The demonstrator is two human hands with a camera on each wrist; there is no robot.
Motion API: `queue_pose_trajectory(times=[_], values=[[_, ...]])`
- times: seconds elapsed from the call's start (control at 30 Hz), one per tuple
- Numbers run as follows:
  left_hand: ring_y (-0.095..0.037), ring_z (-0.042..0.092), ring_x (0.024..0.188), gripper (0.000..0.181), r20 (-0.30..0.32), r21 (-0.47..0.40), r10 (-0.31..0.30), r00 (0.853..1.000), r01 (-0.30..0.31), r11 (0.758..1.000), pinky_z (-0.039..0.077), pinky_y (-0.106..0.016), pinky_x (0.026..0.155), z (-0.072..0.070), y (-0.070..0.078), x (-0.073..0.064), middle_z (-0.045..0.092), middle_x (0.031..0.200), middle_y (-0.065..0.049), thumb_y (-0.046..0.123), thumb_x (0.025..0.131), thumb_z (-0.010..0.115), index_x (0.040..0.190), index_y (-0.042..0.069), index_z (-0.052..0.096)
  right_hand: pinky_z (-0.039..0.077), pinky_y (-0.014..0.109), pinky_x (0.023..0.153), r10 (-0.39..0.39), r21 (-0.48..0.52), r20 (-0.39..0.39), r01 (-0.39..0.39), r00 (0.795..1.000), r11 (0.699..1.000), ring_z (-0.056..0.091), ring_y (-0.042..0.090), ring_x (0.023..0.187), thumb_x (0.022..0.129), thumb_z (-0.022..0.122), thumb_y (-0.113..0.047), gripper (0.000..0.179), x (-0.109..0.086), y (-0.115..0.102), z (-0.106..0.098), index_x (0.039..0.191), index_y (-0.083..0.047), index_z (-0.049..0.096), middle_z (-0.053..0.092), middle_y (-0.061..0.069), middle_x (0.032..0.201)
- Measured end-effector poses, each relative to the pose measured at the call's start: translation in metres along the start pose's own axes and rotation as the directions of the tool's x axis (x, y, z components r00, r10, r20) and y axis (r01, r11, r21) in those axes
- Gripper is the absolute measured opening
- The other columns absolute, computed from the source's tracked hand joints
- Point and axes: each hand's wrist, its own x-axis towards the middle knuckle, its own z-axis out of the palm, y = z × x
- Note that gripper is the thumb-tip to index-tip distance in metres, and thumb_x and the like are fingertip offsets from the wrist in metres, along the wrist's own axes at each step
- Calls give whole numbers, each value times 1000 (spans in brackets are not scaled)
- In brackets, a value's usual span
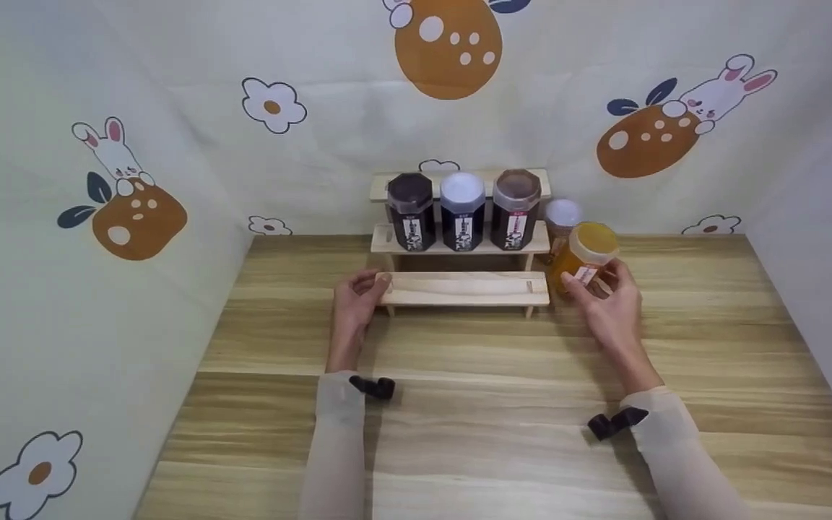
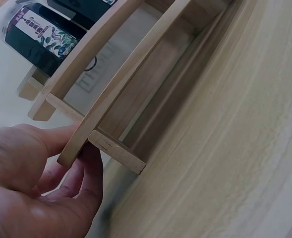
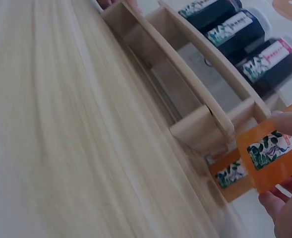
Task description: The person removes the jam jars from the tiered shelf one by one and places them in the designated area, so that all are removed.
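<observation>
My left hand [image 1: 355, 302] pinches the left end of the lowest tier of a wooden step rack [image 1: 459, 287]. In the left wrist view the thumb [image 2: 61, 140] lies on the board's top side and the fingers are curled below it. My right hand [image 1: 614, 307] holds an orange octagonal jar [image 1: 581, 254] with a label, just off the rack's right end. Behind it stands a second jar [image 1: 562, 214] with a pale lid, partly hidden; in the right wrist view this orange jar [image 3: 229, 177] also bears a label. Three dark labelled jars [image 1: 463, 217] stand in a row on the middle tier.
The rack's top tier [image 1: 380, 186] rises behind the dark jars. A wood-grain table [image 1: 474, 419] carries everything. Pale cloth walls [image 1: 329, 166] printed with rabbits and flowers enclose the back and sides. Dark wrist cameras [image 1: 380, 388] sit on both sleeves.
</observation>
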Motion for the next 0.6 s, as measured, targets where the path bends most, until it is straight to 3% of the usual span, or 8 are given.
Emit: queue_pose_trajectory(times=[0.23,0.6], values=[[-15,67,94,36,4,-8,25,1000,-25,1000,57,-18,75,-1,0,-1,72,110,-12,15,95,85,124,-3,72,47,40,123,97,-13,-63,-98,993,995,53,32,148,94,87,-21,84,16,16,-19,162,-4,39,48,19,160],[-13,68,92,37,-3,24,45,999,-45,999,56,-17,75,-1,-1,0,75,110,-13,18,95,86,123,-3,74,36,48,130,112,-178,29,-106,993,978,41,37,159,98,83,-23,93,44,15,-31,169,-6,26,36,19,174]])
